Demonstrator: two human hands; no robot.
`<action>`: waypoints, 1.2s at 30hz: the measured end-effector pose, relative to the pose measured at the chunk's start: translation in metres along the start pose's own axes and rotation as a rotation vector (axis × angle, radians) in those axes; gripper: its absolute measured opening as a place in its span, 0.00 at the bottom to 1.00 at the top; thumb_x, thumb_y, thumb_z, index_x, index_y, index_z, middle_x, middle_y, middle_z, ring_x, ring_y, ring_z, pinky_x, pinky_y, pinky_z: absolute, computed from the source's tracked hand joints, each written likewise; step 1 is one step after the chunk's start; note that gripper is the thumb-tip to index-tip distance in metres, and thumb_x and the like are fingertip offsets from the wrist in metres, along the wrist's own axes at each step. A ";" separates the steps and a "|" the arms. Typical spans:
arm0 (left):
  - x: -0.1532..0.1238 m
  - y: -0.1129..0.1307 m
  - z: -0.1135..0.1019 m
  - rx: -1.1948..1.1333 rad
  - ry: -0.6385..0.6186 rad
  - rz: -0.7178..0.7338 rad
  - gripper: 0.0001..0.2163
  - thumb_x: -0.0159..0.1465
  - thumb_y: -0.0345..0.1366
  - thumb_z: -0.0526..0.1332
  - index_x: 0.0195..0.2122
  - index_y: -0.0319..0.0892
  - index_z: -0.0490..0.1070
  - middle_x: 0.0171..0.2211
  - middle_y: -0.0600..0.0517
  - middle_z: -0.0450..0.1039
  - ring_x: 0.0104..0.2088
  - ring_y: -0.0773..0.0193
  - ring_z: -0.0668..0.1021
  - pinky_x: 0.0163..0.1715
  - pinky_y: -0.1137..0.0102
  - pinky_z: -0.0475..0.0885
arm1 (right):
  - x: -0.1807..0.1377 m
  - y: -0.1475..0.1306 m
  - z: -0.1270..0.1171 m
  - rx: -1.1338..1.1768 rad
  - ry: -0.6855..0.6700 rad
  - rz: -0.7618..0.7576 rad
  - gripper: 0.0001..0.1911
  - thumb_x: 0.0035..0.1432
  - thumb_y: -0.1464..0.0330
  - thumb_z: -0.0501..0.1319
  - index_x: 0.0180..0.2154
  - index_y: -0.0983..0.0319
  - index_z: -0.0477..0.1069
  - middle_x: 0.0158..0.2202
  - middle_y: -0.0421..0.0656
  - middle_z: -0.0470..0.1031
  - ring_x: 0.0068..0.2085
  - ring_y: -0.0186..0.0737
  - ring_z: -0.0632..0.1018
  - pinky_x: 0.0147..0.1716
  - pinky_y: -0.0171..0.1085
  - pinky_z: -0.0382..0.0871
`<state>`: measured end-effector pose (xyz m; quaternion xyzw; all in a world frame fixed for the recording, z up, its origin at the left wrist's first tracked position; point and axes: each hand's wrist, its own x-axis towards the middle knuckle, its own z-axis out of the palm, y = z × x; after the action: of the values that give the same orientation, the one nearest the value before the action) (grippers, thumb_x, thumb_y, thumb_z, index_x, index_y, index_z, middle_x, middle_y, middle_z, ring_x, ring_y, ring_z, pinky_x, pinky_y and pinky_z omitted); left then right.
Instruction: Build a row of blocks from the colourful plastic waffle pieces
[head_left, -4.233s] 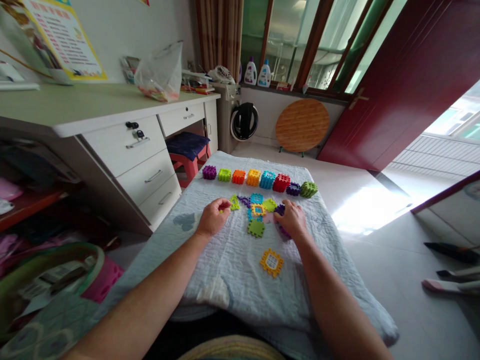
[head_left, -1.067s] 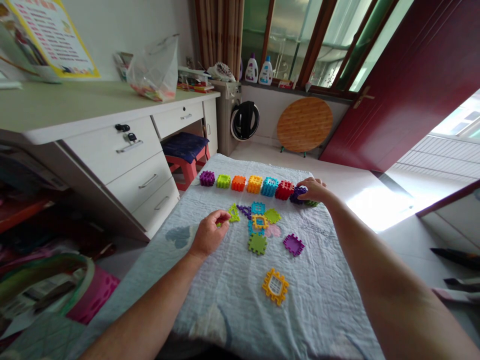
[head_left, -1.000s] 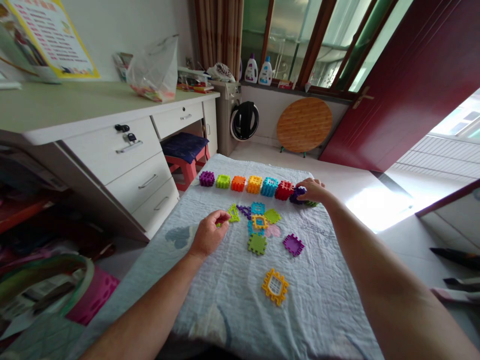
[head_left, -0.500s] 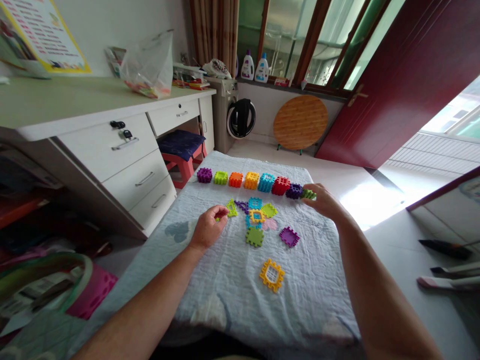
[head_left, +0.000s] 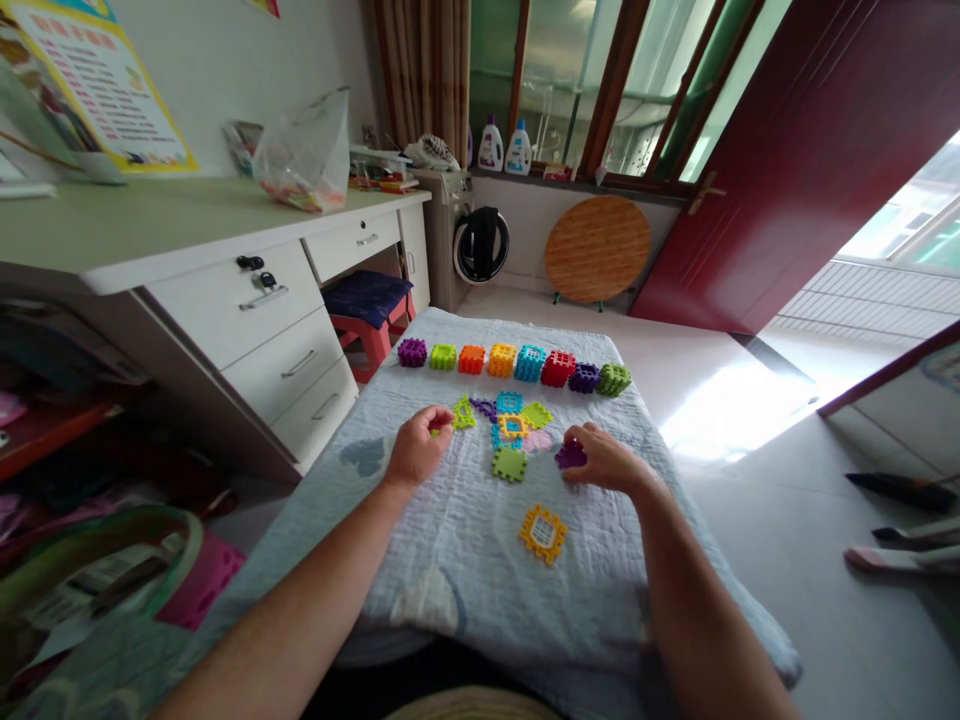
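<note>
My right hand (head_left: 604,458) has its thumb and fingers around the edges of a purple notched building panel (head_left: 572,455) on the cloth. My left hand (head_left: 422,445) rests with curled fingers beside a lime triangular frame (head_left: 463,413); a speck of green shows under its fingertips, too hidden to name. Between the hands lie a dark purple triangle (head_left: 484,408), a blue square frame (head_left: 510,402), a small yellow frame (head_left: 513,427), a lime panel (head_left: 537,414) and a green square panel (head_left: 510,464). Closer to me is a yellow square frame (head_left: 543,534).
Several assembled block cubes stand in a row at the far side, from a purple cube (head_left: 412,352) to a green cube (head_left: 614,379). A pale quilted cloth (head_left: 450,540) covers the table. A white desk (head_left: 225,225) stands left, with a stool (head_left: 369,300) beneath.
My right hand has left the green cube at the row's right end and come nearer, onto the purple panel. The left hand has stayed almost in place.
</note>
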<state>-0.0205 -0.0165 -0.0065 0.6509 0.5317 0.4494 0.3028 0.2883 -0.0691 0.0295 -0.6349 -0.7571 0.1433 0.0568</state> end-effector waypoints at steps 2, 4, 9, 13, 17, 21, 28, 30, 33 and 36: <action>0.001 -0.001 0.000 0.004 -0.001 0.004 0.08 0.54 0.35 0.58 0.33 0.41 0.72 0.33 0.50 0.77 0.35 0.60 0.79 0.41 0.65 0.74 | 0.000 0.001 0.002 0.076 0.056 -0.024 0.22 0.45 0.67 0.64 0.45 0.62 0.71 0.40 0.47 0.72 0.40 0.43 0.74 0.42 0.41 0.66; 0.001 -0.002 0.001 0.004 -0.004 0.009 0.08 0.54 0.36 0.58 0.34 0.41 0.72 0.33 0.50 0.77 0.35 0.61 0.78 0.42 0.66 0.74 | 0.000 0.004 0.003 0.213 0.105 -0.029 0.25 0.46 0.70 0.61 0.49 0.62 0.69 0.42 0.47 0.74 0.41 0.43 0.75 0.43 0.41 0.67; 0.001 -0.002 0.001 0.003 -0.013 0.013 0.08 0.55 0.36 0.58 0.34 0.41 0.72 0.33 0.50 0.77 0.35 0.61 0.78 0.41 0.66 0.74 | 0.004 0.011 0.005 0.503 0.162 -0.066 0.18 0.52 0.71 0.54 0.45 0.61 0.71 0.40 0.46 0.78 0.38 0.40 0.77 0.37 0.38 0.71; 0.001 0.000 0.000 0.008 -0.009 0.017 0.08 0.54 0.36 0.58 0.34 0.41 0.72 0.33 0.50 0.77 0.34 0.61 0.78 0.41 0.66 0.74 | 0.011 0.014 0.013 0.537 0.270 0.018 0.15 0.59 0.64 0.50 0.41 0.63 0.71 0.27 0.42 0.76 0.27 0.36 0.75 0.28 0.36 0.69; 0.001 0.000 -0.001 0.010 0.003 0.020 0.08 0.54 0.36 0.59 0.34 0.41 0.72 0.32 0.50 0.77 0.34 0.61 0.79 0.41 0.66 0.74 | 0.016 0.014 0.021 0.472 0.352 0.099 0.18 0.59 0.63 0.52 0.47 0.63 0.69 0.24 0.40 0.73 0.25 0.36 0.73 0.27 0.35 0.67; 0.000 0.001 -0.002 0.013 0.007 0.014 0.08 0.54 0.36 0.58 0.34 0.41 0.72 0.33 0.50 0.77 0.35 0.60 0.79 0.41 0.66 0.74 | 0.017 0.019 0.023 0.328 0.450 0.083 0.19 0.55 0.64 0.55 0.47 0.64 0.69 0.35 0.45 0.74 0.34 0.39 0.75 0.36 0.39 0.68; 0.000 0.000 -0.001 0.038 -0.004 0.031 0.08 0.55 0.35 0.57 0.34 0.40 0.72 0.34 0.49 0.77 0.35 0.60 0.78 0.42 0.66 0.73 | 0.012 0.024 0.030 0.139 0.326 -0.011 0.30 0.45 0.67 0.63 0.52 0.63 0.67 0.45 0.48 0.71 0.47 0.48 0.70 0.50 0.47 0.64; -0.002 0.001 -0.001 0.075 -0.003 0.070 0.07 0.56 0.34 0.57 0.34 0.41 0.71 0.34 0.50 0.76 0.35 0.61 0.78 0.42 0.66 0.73 | 0.012 0.023 0.032 0.146 0.336 -0.015 0.29 0.45 0.69 0.62 0.52 0.61 0.67 0.44 0.47 0.71 0.46 0.47 0.71 0.50 0.48 0.64; -0.007 0.009 0.000 0.192 -0.016 0.221 0.06 0.56 0.32 0.57 0.34 0.42 0.71 0.36 0.49 0.75 0.38 0.59 0.76 0.44 0.64 0.71 | 0.014 0.018 0.034 0.202 0.413 -0.060 0.28 0.45 0.69 0.62 0.51 0.60 0.67 0.43 0.46 0.71 0.45 0.47 0.71 0.49 0.48 0.64; -0.015 0.019 0.005 0.280 -0.086 0.398 0.06 0.58 0.34 0.59 0.36 0.42 0.72 0.40 0.47 0.74 0.45 0.56 0.74 0.50 0.61 0.67 | 0.016 0.004 0.036 0.308 0.482 -0.182 0.29 0.47 0.70 0.61 0.54 0.60 0.64 0.44 0.47 0.71 0.45 0.46 0.72 0.49 0.48 0.66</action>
<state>-0.0089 -0.0349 0.0038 0.7970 0.4365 0.3941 0.1376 0.2797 -0.0579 -0.0070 -0.5640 -0.7449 0.0962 0.3431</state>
